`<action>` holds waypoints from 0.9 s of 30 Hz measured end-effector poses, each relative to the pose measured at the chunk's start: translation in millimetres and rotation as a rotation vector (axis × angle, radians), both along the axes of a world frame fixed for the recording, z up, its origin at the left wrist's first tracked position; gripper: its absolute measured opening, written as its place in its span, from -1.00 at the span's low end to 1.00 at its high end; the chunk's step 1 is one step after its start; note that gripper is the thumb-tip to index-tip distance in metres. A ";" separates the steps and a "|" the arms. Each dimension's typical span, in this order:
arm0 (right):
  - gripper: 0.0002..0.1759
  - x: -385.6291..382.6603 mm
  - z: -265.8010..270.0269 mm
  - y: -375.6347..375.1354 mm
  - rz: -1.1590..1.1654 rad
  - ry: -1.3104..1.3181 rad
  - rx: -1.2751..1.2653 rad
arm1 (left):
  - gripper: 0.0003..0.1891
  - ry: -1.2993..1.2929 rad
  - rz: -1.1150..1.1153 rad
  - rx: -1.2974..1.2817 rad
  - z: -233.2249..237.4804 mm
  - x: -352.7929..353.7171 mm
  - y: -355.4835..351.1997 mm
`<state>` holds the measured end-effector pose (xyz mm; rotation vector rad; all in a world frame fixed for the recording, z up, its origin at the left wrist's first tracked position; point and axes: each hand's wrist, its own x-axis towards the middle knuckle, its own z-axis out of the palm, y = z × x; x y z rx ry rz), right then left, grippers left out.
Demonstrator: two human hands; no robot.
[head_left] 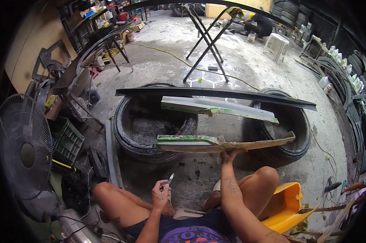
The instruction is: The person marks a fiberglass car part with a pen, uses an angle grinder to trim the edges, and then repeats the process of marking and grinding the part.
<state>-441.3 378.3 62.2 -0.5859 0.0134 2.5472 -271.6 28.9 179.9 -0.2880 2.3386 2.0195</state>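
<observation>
In my left hand [160,193], low and in front of my left knee, the fingers are closed around a slim tool with a pale, knife-like tip [171,177]. Its tip points up; its exact kind does not show clearly. My right hand [231,155] grips a long car trim panel [252,145] from underneath, near its middle. The panel is held level, with green marks and worn tan edges. Just beyond it, a second grey trim panel [231,108] with green patches lies across two tires, the left tire [124,139] and the right tire [302,148].
A long black strip [215,94] spans the tires farther back. Behind stands a folding metal stand [207,44]. On the left are a fan [27,150] and a green crate [68,141]; a yellow plastic piece [286,202] sits right. Another person [261,26] crouches far off near a white stool [277,45].
</observation>
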 end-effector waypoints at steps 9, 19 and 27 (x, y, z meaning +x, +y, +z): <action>-0.64 -16.4 -42.5 14.7 0.100 0.354 0.064 | -0.68 -0.033 -0.043 -0.045 0.4 0.8 4.3; -0.82 -25.0 -55.9 9.6 0.023 0.912 0.207 | -0.68 -0.063 -0.106 -0.085 -6.4 -1.9 7.2; -0.82 -66.5 -56.7 6.1 -0.108 0.909 0.246 | -0.69 -0.026 -0.151 -0.107 -8.6 0.0 6.4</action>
